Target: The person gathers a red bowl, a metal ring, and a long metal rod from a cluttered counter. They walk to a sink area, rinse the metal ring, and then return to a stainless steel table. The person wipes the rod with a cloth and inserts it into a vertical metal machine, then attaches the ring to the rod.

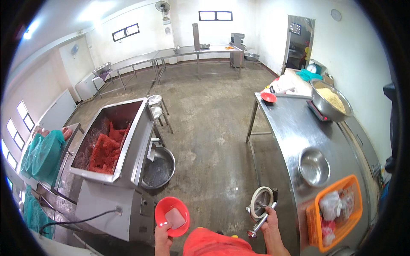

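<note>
My left hand (pixel 162 237), at the lower middle, grips the rim of a red plastic bowl (pixel 160 208). A pale pink, flat-looking mass (pixel 175 218) lies in the bowl. On the other side of my body, my right hand (pixel 270 220) is closed round a shiny metal rod (pixel 259 225). Against this rod is a cream-rimmed, wheel-shaped thing (pixel 256 199) with a dark peg at its edge; its exact kind I cannot tell. To the left of the bowl stands a steel mixer (pixel 124 192), its open tub holding red ground meat (pixel 104 151).
A steel bowl (pixel 314 167) and an orange basket (pixel 313 222) with bagged items stand on the right steel table (pixel 284 128). Farther back, a large basin (pixel 341 112) of pale crumbs sits on a scale (pixel 317 110). A wide metal basin (pixel 167 170) and stools (pixel 156 112) flank the mixer.
</note>
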The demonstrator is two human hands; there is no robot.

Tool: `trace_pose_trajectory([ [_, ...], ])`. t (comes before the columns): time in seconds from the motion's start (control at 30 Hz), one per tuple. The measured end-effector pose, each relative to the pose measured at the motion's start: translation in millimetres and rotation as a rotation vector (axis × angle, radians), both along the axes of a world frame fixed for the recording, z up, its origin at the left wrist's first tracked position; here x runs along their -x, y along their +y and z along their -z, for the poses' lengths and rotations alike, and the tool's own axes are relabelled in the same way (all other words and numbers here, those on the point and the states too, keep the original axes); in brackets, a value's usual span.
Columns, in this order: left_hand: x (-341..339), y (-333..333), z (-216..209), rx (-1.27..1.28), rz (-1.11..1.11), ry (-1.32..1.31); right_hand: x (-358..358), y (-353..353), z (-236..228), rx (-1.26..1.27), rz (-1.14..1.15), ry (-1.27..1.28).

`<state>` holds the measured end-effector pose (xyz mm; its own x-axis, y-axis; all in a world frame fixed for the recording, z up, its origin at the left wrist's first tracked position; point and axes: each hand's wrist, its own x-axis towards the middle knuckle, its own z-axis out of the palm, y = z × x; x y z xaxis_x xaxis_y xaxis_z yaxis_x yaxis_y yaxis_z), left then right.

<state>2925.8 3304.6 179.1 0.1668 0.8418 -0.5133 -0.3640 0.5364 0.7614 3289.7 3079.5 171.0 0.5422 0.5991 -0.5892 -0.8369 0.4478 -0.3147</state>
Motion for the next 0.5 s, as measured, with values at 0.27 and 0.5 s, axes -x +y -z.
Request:
trace_pose_trajectory([
  [0.27, -108.3, 187.2, 34.5, -0.029, -0.107, -0.027, -148.9, 208.2, 27.0, -0.039, 0.013, 0.002],
  [0.5, -309.5, 445.1, 23.7, -0.056, 0.024, -0.069, -262.1, 337.0, 14.0, -0.082, 0.185, 0.015],
])
